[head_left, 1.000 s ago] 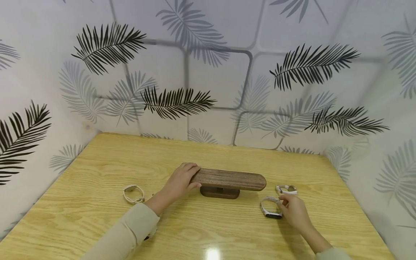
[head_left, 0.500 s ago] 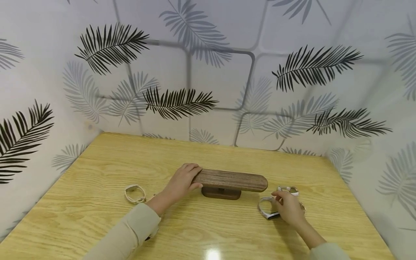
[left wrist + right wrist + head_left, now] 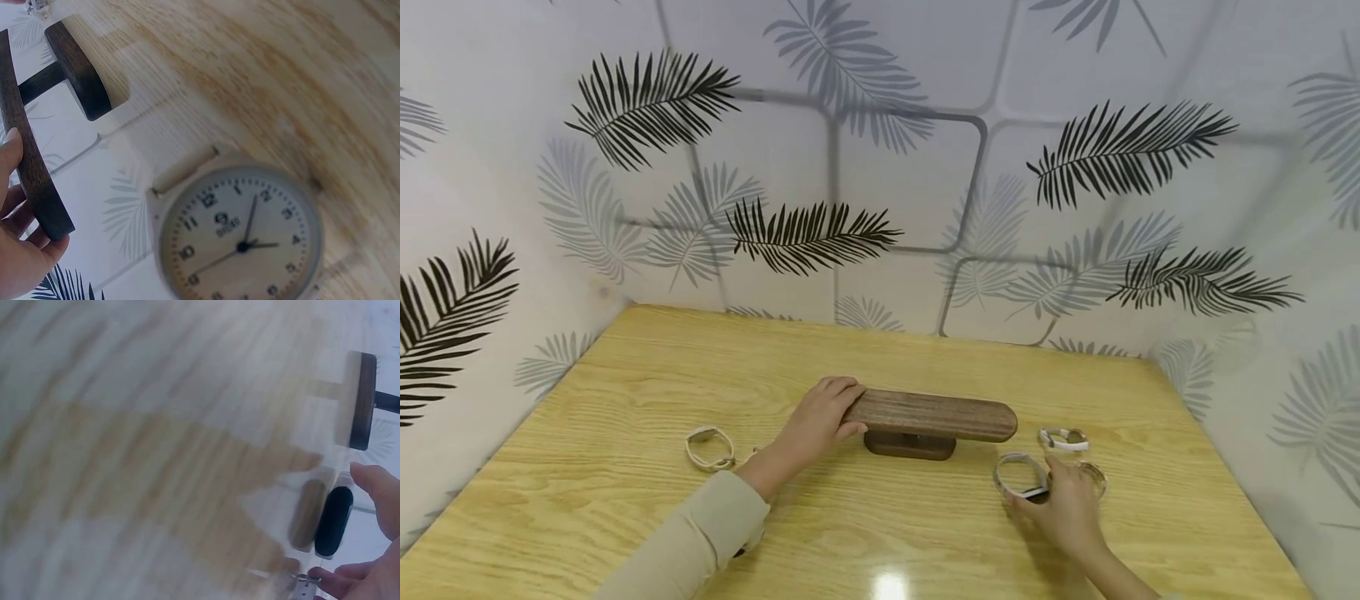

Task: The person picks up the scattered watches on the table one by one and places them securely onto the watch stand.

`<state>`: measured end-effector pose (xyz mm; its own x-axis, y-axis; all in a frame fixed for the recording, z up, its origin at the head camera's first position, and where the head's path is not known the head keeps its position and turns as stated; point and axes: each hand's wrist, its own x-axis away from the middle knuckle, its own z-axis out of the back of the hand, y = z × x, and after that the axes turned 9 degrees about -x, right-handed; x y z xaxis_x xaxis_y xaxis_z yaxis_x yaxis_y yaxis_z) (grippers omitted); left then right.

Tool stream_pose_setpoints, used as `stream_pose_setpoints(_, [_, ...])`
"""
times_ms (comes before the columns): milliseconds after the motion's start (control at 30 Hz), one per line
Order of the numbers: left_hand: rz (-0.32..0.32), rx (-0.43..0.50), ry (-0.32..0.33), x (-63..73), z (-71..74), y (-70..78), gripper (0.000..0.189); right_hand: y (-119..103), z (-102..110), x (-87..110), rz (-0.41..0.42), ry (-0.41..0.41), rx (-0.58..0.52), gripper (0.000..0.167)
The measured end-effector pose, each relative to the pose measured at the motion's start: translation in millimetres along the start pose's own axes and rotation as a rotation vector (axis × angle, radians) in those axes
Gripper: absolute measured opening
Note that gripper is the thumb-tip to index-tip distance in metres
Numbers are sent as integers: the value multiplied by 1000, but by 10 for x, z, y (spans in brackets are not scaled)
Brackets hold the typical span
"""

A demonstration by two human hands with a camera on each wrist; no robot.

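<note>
- Bench (image 3: 880, 517), one: pale wood grain, bearing all pieces listed.
- Wooden stand (image 3: 932, 414), one: dark crossbar over a low base, standing at mid-bench. Position unchanged from half a second ago.
- Left hand (image 3: 817, 417): fingers clamped on the crossbar's left end; no change noted.
- Right hand (image 3: 1070, 504): thumb and fingers spread apart; earlier held closer together. The thumb has since dropped to the near side of the band.
- Dark-screened band (image 3: 334, 522), one: upright on the bench, right of the stand, between right thumb and fingers.
- Watches, three counted overhead: cream one (image 3: 703, 434) left of the left hand; white-strapped one (image 3: 1067, 446) behind the right hand; metal-toned one (image 3: 1102, 481) just beside it, more exposed than before.
- Numbered dial (image 3: 244, 244), one, close to the left wrist camera: possibly a further watch; blur prevents matching.
</note>
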<state>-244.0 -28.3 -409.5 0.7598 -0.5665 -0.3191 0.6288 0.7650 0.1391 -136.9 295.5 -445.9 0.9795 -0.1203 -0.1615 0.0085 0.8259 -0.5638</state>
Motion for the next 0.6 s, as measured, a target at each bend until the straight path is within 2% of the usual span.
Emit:
stream_pose_setpoints(167, [-4, 14, 5, 4, 2, 4, 54, 10, -12, 7, -58, -39, 77, 92])
stream_pose_setpoints(433, [11, 9, 1, -2, -17, -3, 53, -18, -38, 5, -72, -43, 46, 79])
stream_pose_setpoints(600, [8, 17, 1, 6, 5, 7, 54, -35, -20, 11, -57, -10, 36, 75])
